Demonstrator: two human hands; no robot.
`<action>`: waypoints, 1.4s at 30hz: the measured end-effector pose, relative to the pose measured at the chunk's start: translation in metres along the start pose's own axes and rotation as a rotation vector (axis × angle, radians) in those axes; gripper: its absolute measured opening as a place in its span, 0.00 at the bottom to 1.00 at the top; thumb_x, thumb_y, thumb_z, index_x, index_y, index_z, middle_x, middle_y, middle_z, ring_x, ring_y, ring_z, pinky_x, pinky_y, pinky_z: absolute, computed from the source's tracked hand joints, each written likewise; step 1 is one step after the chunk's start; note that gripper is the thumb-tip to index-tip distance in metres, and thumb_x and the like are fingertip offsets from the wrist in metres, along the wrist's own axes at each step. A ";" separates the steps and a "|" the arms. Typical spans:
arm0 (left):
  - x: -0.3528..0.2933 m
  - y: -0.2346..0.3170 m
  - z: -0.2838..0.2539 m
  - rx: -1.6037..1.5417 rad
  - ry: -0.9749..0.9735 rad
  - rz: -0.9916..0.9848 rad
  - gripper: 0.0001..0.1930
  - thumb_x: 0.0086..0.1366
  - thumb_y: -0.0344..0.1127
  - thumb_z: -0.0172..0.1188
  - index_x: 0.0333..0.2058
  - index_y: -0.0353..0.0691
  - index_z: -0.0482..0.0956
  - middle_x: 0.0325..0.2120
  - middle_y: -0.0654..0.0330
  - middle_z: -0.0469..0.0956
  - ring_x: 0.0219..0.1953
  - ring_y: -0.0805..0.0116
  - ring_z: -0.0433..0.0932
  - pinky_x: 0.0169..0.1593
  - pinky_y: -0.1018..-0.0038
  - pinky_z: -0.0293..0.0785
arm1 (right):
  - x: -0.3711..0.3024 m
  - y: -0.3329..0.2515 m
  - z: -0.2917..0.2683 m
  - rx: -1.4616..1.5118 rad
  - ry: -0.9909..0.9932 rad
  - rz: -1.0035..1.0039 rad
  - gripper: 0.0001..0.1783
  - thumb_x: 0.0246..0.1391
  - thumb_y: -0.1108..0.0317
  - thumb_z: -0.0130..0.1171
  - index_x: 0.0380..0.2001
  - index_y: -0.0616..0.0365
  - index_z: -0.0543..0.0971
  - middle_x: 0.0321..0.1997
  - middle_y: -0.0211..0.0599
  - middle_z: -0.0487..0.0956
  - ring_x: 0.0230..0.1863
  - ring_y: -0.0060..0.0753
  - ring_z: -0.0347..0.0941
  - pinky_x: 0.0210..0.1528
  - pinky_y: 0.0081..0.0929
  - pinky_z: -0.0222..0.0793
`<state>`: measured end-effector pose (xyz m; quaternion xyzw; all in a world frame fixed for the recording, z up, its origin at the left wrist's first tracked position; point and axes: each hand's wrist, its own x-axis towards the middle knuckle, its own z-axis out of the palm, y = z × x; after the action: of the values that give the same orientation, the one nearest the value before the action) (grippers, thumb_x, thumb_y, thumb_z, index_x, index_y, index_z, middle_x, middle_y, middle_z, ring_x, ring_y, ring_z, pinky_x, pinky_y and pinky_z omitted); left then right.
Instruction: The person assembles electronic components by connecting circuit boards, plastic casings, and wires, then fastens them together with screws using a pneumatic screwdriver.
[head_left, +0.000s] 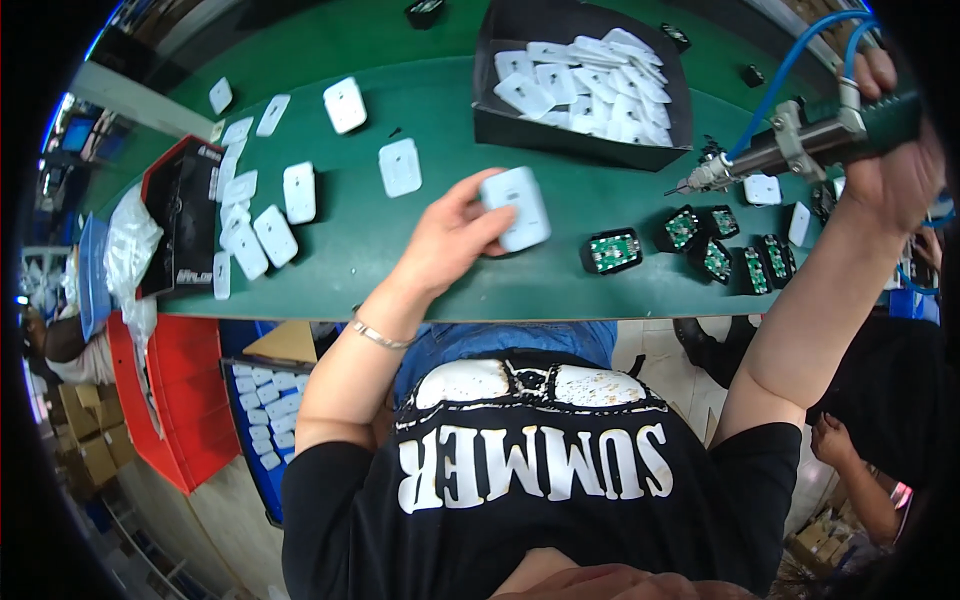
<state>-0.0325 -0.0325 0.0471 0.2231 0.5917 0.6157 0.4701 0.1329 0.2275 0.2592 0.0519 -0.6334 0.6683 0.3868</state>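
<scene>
My left hand [455, 235] grips a white rounded plastic housing [524, 212] above the middle of the green bench, thumb across its face. At the right, my right hand [890, 180] is wrapped round a hose-fed screwdriver [790, 150] with a metal barrel. Its thin tip points left, apart from the housing. A blue hose [790, 85] loops up from its nose. Below the tip lie several black cases with green circuit boards [614, 250]. A flat white cover [400, 167] lies beyond my left hand.
A black box [580, 142] of white covers stands at the back. More white pieces [275, 235] lie left, beside a black carton [180, 225] and clear plastic bag [133, 240]. A red bin [185, 400] and blue tray [262, 475] sit below the bench's left end. Another person's hand [835, 440] shows lower right.
</scene>
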 end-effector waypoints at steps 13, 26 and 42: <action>-0.009 -0.012 -0.042 0.284 0.036 -0.024 0.24 0.59 0.29 0.55 0.54 0.40 0.61 0.47 0.54 0.61 0.32 0.71 0.76 0.30 0.78 0.74 | -0.018 -0.024 -0.085 -0.499 0.575 -0.124 0.11 0.50 0.66 0.55 0.28 0.64 0.71 0.21 0.35 0.72 0.23 0.26 0.68 0.30 0.24 0.67; -0.005 0.011 -0.053 0.718 0.089 0.043 0.28 0.56 0.32 0.58 0.54 0.37 0.60 0.49 0.47 0.60 0.23 0.71 0.73 0.31 0.75 0.73 | 0.007 -0.011 -0.070 -0.573 0.731 -0.044 0.09 0.52 0.68 0.53 0.31 0.64 0.70 0.22 0.36 0.71 0.25 0.29 0.68 0.32 0.27 0.66; -0.058 -0.012 -0.140 0.928 -0.327 0.628 0.16 0.56 0.37 0.55 0.42 0.38 0.71 0.45 0.53 0.69 0.50 0.53 0.65 0.54 0.64 0.62 | 0.012 0.002 -0.037 -0.560 0.973 -0.023 0.19 0.50 0.61 0.59 0.36 0.68 0.72 0.35 0.39 0.76 0.37 0.30 0.73 0.42 0.20 0.67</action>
<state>-0.1188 -0.1561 0.0241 0.6627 0.6247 0.3595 0.2032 0.1388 0.2665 0.2570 -0.3602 -0.5347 0.4172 0.6405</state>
